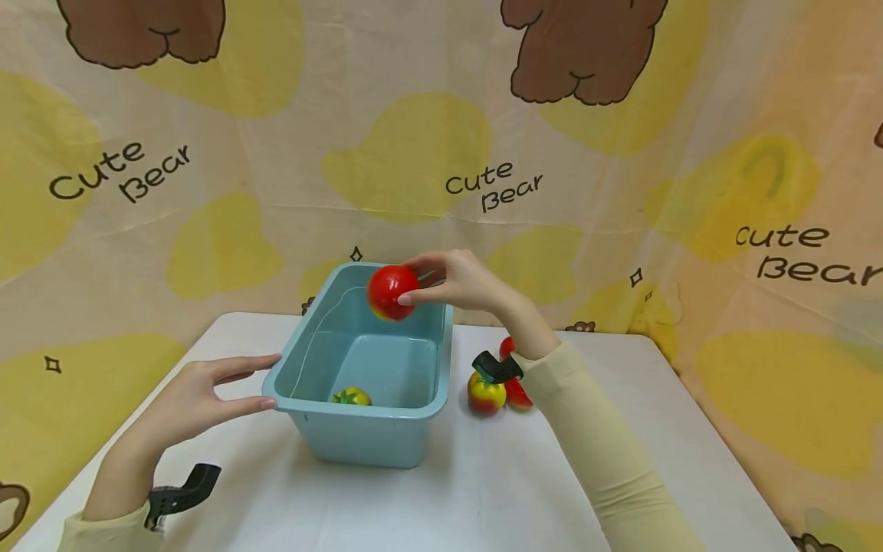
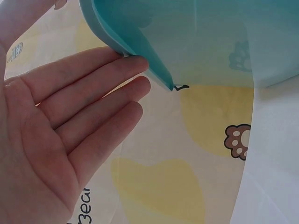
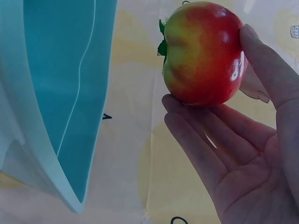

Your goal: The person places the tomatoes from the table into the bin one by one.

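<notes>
A light blue plastic basin (image 1: 366,433) stands on the white table. My left hand (image 1: 200,402) is at its left front corner, fingertips touching the rim; in the left wrist view the fingers (image 2: 100,86) lie nearly straight along the edge. Over the basin my right hand (image 1: 455,284) pinches a shiny red tomato (image 1: 392,293) between thumb and fingers. Seen from the right wrist, that tomato (image 3: 203,53) turns yellow-green around its green leafy top. Inside the basin, near the front wall, lies a yellow-green tomato (image 1: 352,395) with green leaves, its lower part hidden by the rim.
Right of the basin, a red-and-yellow tomato (image 1: 486,394) lies beside other red pieces (image 1: 517,394), partly covered by my right forearm. Behind the white table (image 1: 621,429) hangs a cloth (image 1: 386,153) printed with bears and lettering. Each wrist wears a black strap (image 1: 181,494).
</notes>
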{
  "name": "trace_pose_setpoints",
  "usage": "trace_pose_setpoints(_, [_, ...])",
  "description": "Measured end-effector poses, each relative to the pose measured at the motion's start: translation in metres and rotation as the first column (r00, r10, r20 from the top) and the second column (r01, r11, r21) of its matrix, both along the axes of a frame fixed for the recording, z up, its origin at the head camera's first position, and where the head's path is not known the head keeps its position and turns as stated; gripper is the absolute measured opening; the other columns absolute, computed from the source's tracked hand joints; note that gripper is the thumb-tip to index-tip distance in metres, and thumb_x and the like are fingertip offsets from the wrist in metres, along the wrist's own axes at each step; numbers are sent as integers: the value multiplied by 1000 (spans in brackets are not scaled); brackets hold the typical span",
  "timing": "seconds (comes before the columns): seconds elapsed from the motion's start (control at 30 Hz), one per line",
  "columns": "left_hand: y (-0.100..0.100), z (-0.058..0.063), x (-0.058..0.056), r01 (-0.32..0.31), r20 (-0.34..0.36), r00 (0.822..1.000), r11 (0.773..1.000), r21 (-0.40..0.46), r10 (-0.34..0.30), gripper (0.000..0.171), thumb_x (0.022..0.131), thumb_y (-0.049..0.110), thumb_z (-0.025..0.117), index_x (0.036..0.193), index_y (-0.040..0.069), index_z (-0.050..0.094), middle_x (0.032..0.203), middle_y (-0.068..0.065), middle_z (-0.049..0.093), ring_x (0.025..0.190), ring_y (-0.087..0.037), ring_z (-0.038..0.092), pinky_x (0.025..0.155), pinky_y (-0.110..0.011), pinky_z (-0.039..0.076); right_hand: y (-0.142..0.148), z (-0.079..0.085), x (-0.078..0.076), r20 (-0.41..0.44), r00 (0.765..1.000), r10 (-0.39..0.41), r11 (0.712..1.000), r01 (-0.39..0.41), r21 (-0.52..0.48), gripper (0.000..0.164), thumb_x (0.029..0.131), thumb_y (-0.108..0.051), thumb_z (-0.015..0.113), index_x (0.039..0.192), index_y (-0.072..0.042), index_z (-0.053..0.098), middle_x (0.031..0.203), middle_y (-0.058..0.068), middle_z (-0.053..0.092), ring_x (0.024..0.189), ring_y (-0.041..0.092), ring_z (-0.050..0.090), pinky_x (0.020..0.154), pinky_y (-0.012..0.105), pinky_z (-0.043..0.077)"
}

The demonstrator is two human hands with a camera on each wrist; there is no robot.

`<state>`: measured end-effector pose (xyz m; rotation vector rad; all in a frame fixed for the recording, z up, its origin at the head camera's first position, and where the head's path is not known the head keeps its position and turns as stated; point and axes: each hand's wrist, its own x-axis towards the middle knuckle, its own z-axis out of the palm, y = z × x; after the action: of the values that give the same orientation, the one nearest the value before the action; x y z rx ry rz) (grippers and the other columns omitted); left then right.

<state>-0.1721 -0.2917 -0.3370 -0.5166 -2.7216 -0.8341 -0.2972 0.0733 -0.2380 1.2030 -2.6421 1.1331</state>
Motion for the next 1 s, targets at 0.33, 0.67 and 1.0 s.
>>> trace_pose_setpoints(0.33, [2,2,0,3,13,1000,1000,2,-3,53,76,38,79,125,30,62,121,6,66,108,-31,63,85,-19,47,-5,-2,-2,-1,1000,10,1000,-10,1,50,80,-30,76,123,-9,62,116,4,68,95,12,68,80,25,56])
trace_pose_setpoints(0.67, [4,3,1,-8,20,1000,1000,-2,8,53,76,40,79,125,31,62,121,6,66,109,-32,63,85,-25,48,0,-5,-3,2,1000,14,1000,-14,6,50,81,-33,76,124,-12,63,114,3,69,97,9,68,82,25,54])
trace_pose_setpoints(1.0, [2,1,1,-16,10,1000,1000,-9,16,52,76,39,79,124,35,61,121,10,65,109,-29,62,85,-16,45,18,-12,-2,0,1000,-11,1000,11,-22,47,80,-31,77,121,-11,64,114,2,69,97,11,68,90,33,52])
